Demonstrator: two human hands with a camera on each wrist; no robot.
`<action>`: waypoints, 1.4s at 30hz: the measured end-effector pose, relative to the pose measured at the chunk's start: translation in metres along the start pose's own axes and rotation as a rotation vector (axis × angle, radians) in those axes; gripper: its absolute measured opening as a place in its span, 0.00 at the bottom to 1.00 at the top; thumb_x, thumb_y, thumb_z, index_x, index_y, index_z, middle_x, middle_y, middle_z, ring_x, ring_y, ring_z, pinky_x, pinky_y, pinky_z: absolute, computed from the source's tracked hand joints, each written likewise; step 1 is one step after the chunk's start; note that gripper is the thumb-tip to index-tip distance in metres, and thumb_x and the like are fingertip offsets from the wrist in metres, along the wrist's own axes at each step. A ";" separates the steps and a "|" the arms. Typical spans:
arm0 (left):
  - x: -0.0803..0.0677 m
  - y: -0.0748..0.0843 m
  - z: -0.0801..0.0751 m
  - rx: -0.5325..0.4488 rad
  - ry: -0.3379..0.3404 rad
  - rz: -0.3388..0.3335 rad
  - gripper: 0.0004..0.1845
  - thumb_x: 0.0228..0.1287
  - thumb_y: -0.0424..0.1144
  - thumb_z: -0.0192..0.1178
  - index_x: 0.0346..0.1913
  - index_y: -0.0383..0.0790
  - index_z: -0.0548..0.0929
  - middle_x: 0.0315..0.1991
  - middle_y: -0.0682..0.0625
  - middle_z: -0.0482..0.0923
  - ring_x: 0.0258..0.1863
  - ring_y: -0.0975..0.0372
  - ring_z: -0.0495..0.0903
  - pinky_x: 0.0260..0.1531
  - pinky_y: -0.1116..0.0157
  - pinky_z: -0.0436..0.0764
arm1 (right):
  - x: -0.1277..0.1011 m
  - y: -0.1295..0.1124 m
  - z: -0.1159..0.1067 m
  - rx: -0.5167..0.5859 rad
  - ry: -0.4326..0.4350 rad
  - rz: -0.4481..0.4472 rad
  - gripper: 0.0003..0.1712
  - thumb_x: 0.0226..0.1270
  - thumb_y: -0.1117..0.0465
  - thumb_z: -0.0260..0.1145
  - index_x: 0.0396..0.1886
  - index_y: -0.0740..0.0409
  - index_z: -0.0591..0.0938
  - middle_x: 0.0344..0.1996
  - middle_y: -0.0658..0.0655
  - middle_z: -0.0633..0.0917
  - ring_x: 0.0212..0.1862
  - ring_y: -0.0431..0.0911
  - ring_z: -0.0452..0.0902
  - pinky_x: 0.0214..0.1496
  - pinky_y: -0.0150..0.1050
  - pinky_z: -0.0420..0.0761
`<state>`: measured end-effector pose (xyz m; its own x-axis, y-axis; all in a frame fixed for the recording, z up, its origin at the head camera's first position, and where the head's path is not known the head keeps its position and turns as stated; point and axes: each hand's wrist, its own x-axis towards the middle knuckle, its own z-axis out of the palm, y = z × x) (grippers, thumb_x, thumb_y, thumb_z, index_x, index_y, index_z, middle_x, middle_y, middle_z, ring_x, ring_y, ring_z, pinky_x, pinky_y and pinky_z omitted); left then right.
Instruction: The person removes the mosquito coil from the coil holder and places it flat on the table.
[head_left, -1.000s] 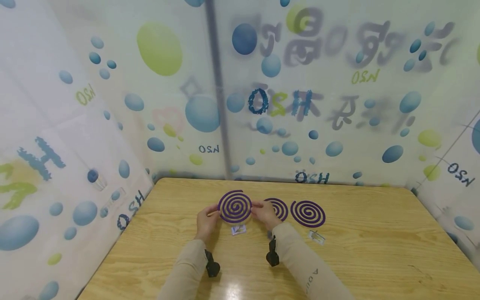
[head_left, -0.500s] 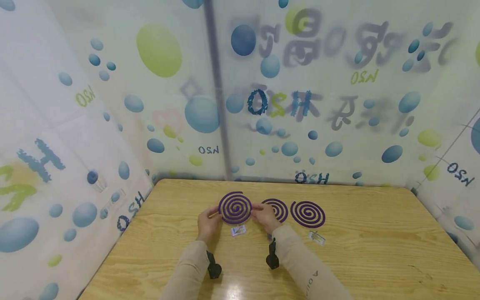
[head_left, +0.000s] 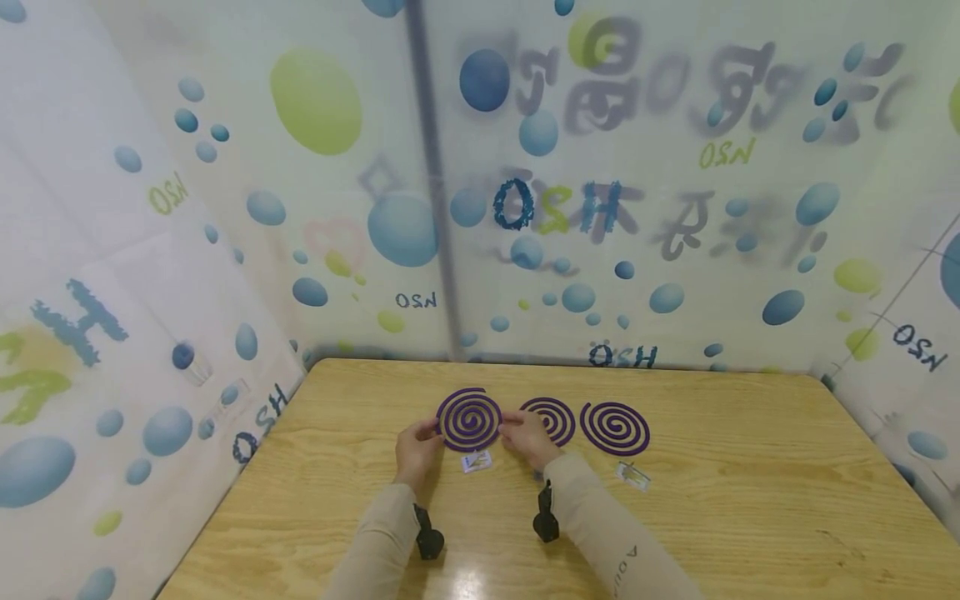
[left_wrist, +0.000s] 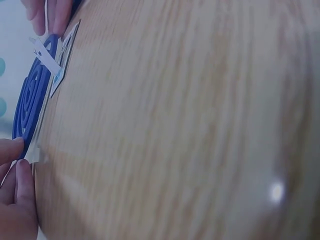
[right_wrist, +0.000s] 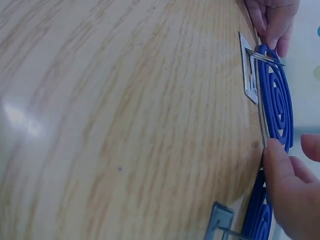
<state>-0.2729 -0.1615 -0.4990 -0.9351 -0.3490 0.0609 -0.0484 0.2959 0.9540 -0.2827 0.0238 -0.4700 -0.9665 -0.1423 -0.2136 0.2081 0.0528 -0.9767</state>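
A dark purple mosquito coil (head_left: 470, 419) is at the middle left of the wooden table, looking blue in both wrist views. My left hand (head_left: 417, 454) pinches its left edge between thumb and fingers. At its right edge, the fingers of my right hand (head_left: 528, 437) hold it. Just in front of the coil lies a small metal coil stand (head_left: 476, 462), whose raised prong crosses the coil's near rim in the right wrist view (right_wrist: 270, 92). Whether prong and coil touch, I cannot tell.
Two more coils lie to the right: a middle coil (head_left: 558, 422), partly covered by my right hand, and a right coil (head_left: 615, 427). A second stand (right_wrist: 220, 220) sits by the middle coil, and a third stand (head_left: 633, 476) before the right one. Patterned curtains surround the table (head_left: 750, 483).
Both hands have brought the held coil slightly down and toward me, closer to the stand in front of it. The other coils and stands have stayed put.
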 end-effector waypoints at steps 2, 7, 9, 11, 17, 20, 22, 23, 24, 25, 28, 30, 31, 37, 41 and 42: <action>-0.001 0.001 -0.001 -0.008 -0.006 -0.001 0.17 0.44 0.21 0.60 0.43 0.23 0.77 0.36 0.34 0.79 0.37 0.49 0.78 0.38 0.62 0.77 | 0.006 0.006 -0.001 -0.018 -0.006 -0.005 0.21 0.60 0.74 0.54 0.54 0.77 0.67 0.48 0.71 0.73 0.50 0.57 0.71 0.49 0.42 0.76; -0.001 0.002 0.000 -0.035 -0.014 -0.008 0.17 0.46 0.20 0.59 0.44 0.22 0.76 0.38 0.33 0.78 0.40 0.47 0.77 0.40 0.61 0.77 | 0.006 0.007 -0.001 -0.034 -0.007 -0.012 0.22 0.60 0.74 0.54 0.54 0.76 0.67 0.47 0.69 0.74 0.49 0.56 0.72 0.48 0.41 0.76; -0.002 0.002 0.001 -0.043 -0.018 -0.003 0.17 0.46 0.20 0.59 0.44 0.22 0.76 0.39 0.32 0.78 0.40 0.47 0.77 0.41 0.60 0.77 | 0.005 0.008 -0.001 -0.038 -0.004 -0.021 0.22 0.59 0.74 0.54 0.54 0.76 0.67 0.46 0.69 0.75 0.48 0.56 0.73 0.47 0.41 0.77; -0.002 0.002 0.002 -0.052 -0.022 0.001 0.17 0.46 0.20 0.58 0.44 0.22 0.76 0.39 0.32 0.78 0.40 0.47 0.77 0.41 0.59 0.77 | 0.005 0.008 -0.001 -0.035 0.003 -0.027 0.22 0.59 0.74 0.54 0.54 0.76 0.67 0.46 0.69 0.75 0.47 0.56 0.73 0.47 0.41 0.77; -0.002 0.000 0.002 -0.078 -0.029 -0.005 0.18 0.47 0.19 0.57 0.45 0.20 0.74 0.41 0.31 0.76 0.42 0.45 0.76 0.43 0.57 0.76 | 0.005 0.009 0.000 -0.046 0.023 -0.039 0.22 0.58 0.74 0.54 0.54 0.76 0.68 0.46 0.69 0.75 0.46 0.56 0.74 0.46 0.40 0.77; -0.002 0.000 0.001 -0.121 -0.035 -0.012 0.19 0.48 0.18 0.56 0.47 0.19 0.73 0.43 0.29 0.74 0.44 0.43 0.75 0.45 0.57 0.76 | 0.005 0.009 0.000 -0.059 0.024 -0.038 0.22 0.58 0.74 0.55 0.54 0.75 0.68 0.47 0.70 0.74 0.47 0.56 0.73 0.46 0.40 0.77; -0.001 0.000 0.000 -0.154 -0.043 -0.016 0.19 0.49 0.18 0.55 0.48 0.18 0.71 0.45 0.27 0.73 0.45 0.42 0.74 0.46 0.56 0.75 | 0.004 0.008 0.000 -0.069 0.023 -0.033 0.22 0.58 0.73 0.55 0.54 0.74 0.68 0.48 0.70 0.74 0.48 0.57 0.73 0.47 0.40 0.77; -0.001 0.000 0.000 -0.173 -0.047 -0.019 0.20 0.49 0.18 0.54 0.48 0.18 0.71 0.45 0.27 0.72 0.46 0.42 0.73 0.46 0.56 0.75 | 0.004 0.008 0.000 -0.078 0.020 -0.035 0.22 0.59 0.73 0.55 0.54 0.74 0.68 0.49 0.70 0.73 0.48 0.57 0.73 0.47 0.41 0.77; -0.001 0.000 -0.001 -0.187 -0.049 -0.023 0.20 0.49 0.17 0.54 0.49 0.18 0.70 0.46 0.27 0.71 0.47 0.42 0.73 0.47 0.56 0.74 | 0.003 0.007 -0.001 -0.078 0.019 -0.027 0.22 0.59 0.72 0.55 0.55 0.73 0.68 0.49 0.69 0.73 0.49 0.57 0.72 0.48 0.41 0.76; -0.001 0.000 -0.002 -0.204 -0.051 -0.030 0.20 0.49 0.17 0.53 0.49 0.18 0.70 0.47 0.27 0.71 0.47 0.42 0.72 0.47 0.57 0.74 | 0.003 0.007 -0.002 -0.082 0.014 -0.028 0.22 0.59 0.72 0.55 0.55 0.73 0.68 0.49 0.69 0.73 0.49 0.57 0.72 0.48 0.41 0.76; 0.000 0.000 -0.004 -0.218 -0.060 -0.038 0.21 0.50 0.17 0.53 0.50 0.18 0.69 0.48 0.27 0.70 0.49 0.42 0.71 0.48 0.57 0.74 | 0.001 0.005 -0.004 -0.088 -0.005 -0.028 0.22 0.60 0.72 0.55 0.55 0.72 0.68 0.50 0.69 0.72 0.50 0.57 0.72 0.49 0.42 0.76; 0.000 0.002 -0.006 -0.218 -0.065 -0.051 0.21 0.51 0.18 0.53 0.51 0.20 0.69 0.49 0.28 0.70 0.50 0.43 0.71 0.49 0.57 0.73 | 0.000 0.003 -0.006 -0.083 -0.027 -0.038 0.22 0.60 0.72 0.54 0.56 0.72 0.67 0.51 0.69 0.72 0.50 0.57 0.71 0.50 0.43 0.75; -0.001 0.003 -0.007 -0.220 -0.069 -0.057 0.21 0.51 0.18 0.53 0.52 0.20 0.69 0.49 0.28 0.70 0.50 0.43 0.70 0.49 0.57 0.73 | -0.002 0.001 -0.008 -0.083 -0.039 -0.044 0.22 0.60 0.72 0.54 0.56 0.72 0.67 0.51 0.69 0.71 0.51 0.57 0.71 0.50 0.44 0.75; -0.002 0.010 -0.011 -0.231 -0.104 -0.054 0.21 0.54 0.20 0.53 0.53 0.22 0.68 0.52 0.29 0.67 0.51 0.42 0.69 0.49 0.57 0.73 | -0.011 -0.007 -0.018 -0.044 -0.137 -0.070 0.23 0.63 0.71 0.52 0.57 0.74 0.63 0.54 0.72 0.68 0.54 0.60 0.67 0.53 0.45 0.73; -0.002 0.017 -0.011 -0.232 -0.147 -0.010 0.21 0.54 0.20 0.53 0.53 0.22 0.68 0.53 0.29 0.67 0.50 0.43 0.70 0.47 0.59 0.75 | -0.019 -0.009 -0.028 -0.072 -0.175 -0.097 0.23 0.64 0.69 0.53 0.58 0.72 0.64 0.55 0.71 0.68 0.54 0.58 0.67 0.50 0.42 0.75; -0.002 0.019 -0.010 -0.229 -0.166 0.007 0.21 0.54 0.20 0.53 0.54 0.22 0.68 0.53 0.29 0.67 0.50 0.43 0.70 0.47 0.60 0.75 | -0.021 -0.009 -0.031 -0.079 -0.184 -0.109 0.23 0.64 0.69 0.53 0.58 0.72 0.64 0.55 0.71 0.68 0.54 0.58 0.67 0.49 0.42 0.76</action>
<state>-0.2680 -0.1644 -0.4780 -0.9808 -0.1915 0.0370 0.0216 0.0822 0.9964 -0.2692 0.0567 -0.4558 -0.9373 -0.3292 -0.1146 0.0847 0.1038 -0.9910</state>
